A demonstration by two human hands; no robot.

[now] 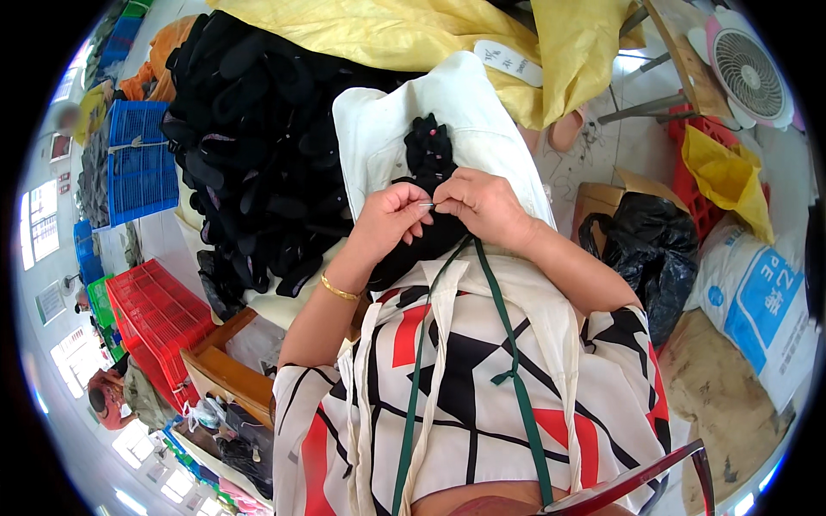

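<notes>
Above my lap, both hands meet fingertip to fingertip. My left hand (396,219) is closed in a pinch, a gold bracelet on its wrist. My right hand (486,205) pinches from the other side. Between their fingertips shows a thin silvery needle-like piece (426,205); any thread on it is too fine to make out. Just beyond the hands, a black gathered fabric piece (428,146) with small pink spots lies on a white cloth (490,120). More black fabric (413,249) sits beneath my hands, partly hidden by them.
A large heap of black slipper-like pieces (258,138) lies at the left. Beyond are yellow sheeting (379,30) and a white sole-shaped piece (508,62). Red crates (159,318) and a blue crate (138,163) stand left; a black bag (645,245) and fan (748,69) are right.
</notes>
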